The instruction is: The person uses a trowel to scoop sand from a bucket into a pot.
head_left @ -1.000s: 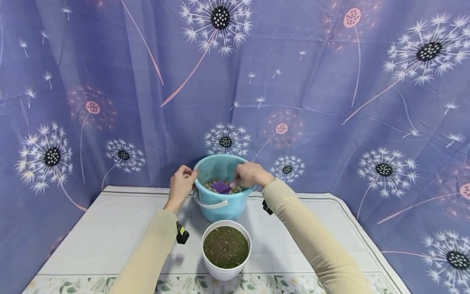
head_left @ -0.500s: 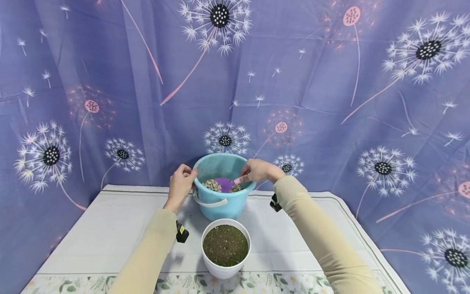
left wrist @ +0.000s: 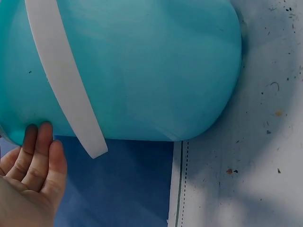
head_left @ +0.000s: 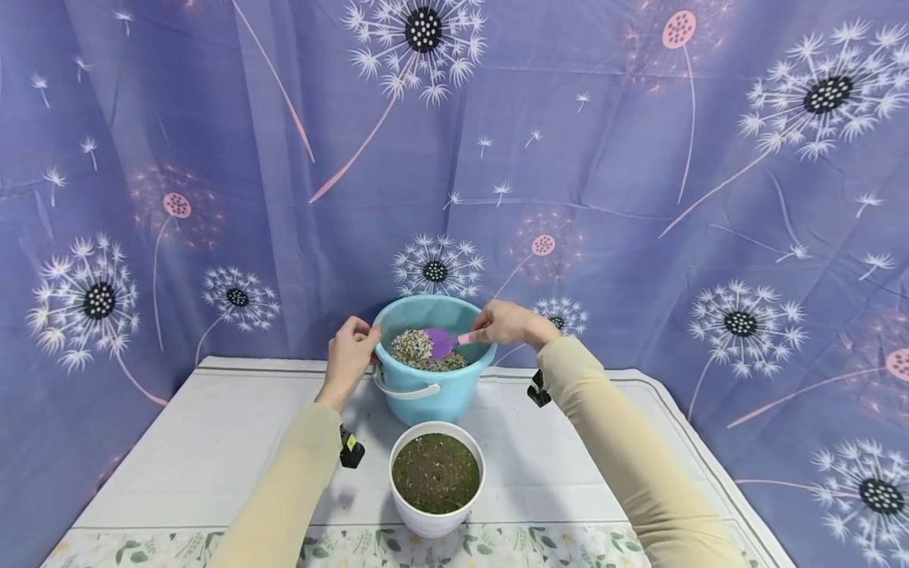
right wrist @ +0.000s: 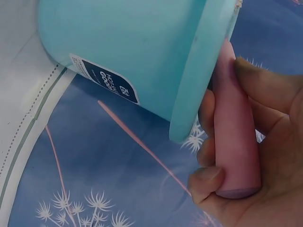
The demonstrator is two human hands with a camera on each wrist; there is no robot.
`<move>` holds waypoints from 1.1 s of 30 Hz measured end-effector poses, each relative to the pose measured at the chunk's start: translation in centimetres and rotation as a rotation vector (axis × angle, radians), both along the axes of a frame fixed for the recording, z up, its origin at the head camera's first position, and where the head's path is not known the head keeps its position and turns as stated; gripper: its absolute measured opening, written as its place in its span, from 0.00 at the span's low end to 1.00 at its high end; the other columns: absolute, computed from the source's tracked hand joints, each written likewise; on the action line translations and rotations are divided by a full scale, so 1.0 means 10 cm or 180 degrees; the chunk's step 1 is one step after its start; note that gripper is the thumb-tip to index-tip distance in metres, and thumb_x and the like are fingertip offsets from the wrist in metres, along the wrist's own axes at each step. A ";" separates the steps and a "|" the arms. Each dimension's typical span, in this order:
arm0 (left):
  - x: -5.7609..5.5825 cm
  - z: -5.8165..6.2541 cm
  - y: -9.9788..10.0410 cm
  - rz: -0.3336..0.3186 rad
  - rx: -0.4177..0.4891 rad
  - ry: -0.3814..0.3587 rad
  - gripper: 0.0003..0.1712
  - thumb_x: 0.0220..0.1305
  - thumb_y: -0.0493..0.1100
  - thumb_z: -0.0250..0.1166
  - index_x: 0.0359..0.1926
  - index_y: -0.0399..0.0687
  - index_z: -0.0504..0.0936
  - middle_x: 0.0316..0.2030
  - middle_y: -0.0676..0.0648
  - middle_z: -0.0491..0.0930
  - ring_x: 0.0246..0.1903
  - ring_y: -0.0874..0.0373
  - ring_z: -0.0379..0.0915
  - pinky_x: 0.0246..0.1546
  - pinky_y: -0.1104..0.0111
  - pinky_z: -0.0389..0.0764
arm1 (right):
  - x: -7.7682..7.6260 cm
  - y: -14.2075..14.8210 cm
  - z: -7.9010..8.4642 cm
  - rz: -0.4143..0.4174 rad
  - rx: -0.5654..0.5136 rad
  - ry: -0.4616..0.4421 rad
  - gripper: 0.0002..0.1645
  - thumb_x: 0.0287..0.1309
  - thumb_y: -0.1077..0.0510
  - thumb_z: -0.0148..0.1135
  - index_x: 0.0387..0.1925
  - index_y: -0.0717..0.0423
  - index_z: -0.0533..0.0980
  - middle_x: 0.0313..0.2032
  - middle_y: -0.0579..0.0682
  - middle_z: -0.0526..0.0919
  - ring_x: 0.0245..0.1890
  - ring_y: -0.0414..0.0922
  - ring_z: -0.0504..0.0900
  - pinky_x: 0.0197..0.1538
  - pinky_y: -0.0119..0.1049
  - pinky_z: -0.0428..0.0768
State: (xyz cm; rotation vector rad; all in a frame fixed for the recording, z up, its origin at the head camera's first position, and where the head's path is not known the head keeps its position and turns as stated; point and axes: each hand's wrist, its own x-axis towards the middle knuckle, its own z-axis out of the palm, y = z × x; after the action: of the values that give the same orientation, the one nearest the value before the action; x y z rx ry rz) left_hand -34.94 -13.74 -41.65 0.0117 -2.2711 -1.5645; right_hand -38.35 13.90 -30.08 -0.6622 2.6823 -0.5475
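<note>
A light blue bucket [head_left: 435, 401] with a white handle [head_left: 408, 393] stands at the back of the table and holds a grainy, speckled mix [head_left: 447, 364]. My left hand [head_left: 346, 359] grips its left rim, with fingers [left wrist: 43, 156] against the outer wall. In my right hand [head_left: 507, 322] is a small trowel with a purple blade [head_left: 442, 342] and a pink handle [right wrist: 237, 137], gripped by that handle. The blade is heaped with the mix, inside the bucket's mouth above the rest. In front of the bucket sits a white pot [head_left: 429, 525] filled with dark, greenish soil [head_left: 436, 473].
The white tablecloth [head_left: 177, 457] has a leafy floral strip [head_left: 170, 547] along its near edge. Dark crumbs [left wrist: 229, 171] lie scattered beside the bucket. A blue-purple dandelion curtain [head_left: 611, 260] hangs right behind the bucket and along both sides.
My right hand has drawn up and to the right, lifting the trowel out of the mix with a heap on its blade. The left hand stays on the bucket rim.
</note>
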 end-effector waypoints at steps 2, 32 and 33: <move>0.01 0.01 0.00 -0.0010 0.0003 0.0009 0.15 0.70 0.54 0.59 0.38 0.46 0.73 0.22 0.46 0.81 0.25 0.48 0.80 0.25 0.65 0.79 | 0.01 0.02 0.01 -0.0006 0.0007 0.0044 0.15 0.63 0.45 0.64 0.43 0.49 0.85 0.36 0.43 0.84 0.43 0.46 0.79 0.53 0.48 0.76; 0.04 0.07 0.02 0.0021 -0.0128 -0.0223 0.16 0.72 0.54 0.57 0.41 0.44 0.73 0.27 0.44 0.82 0.25 0.52 0.80 0.28 0.63 0.81 | 0.14 0.20 0.19 -0.0171 -0.0285 -0.0004 0.15 0.63 0.45 0.64 0.38 0.50 0.85 0.40 0.55 0.86 0.42 0.48 0.78 0.54 0.50 0.74; 0.04 0.08 0.01 0.0010 -0.0145 -0.0244 0.16 0.72 0.54 0.57 0.41 0.44 0.73 0.27 0.44 0.82 0.26 0.52 0.80 0.28 0.63 0.81 | 0.14 0.20 0.19 -0.0166 -0.0272 0.0003 0.15 0.63 0.44 0.64 0.39 0.51 0.85 0.40 0.54 0.86 0.44 0.47 0.78 0.55 0.50 0.74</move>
State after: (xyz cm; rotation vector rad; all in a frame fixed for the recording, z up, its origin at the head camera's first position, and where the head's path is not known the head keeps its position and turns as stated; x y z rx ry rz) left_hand -34.51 -13.62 -40.89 0.0642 -2.3636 -1.5350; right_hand -36.95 15.88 -28.17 -0.6166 2.6962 -0.6791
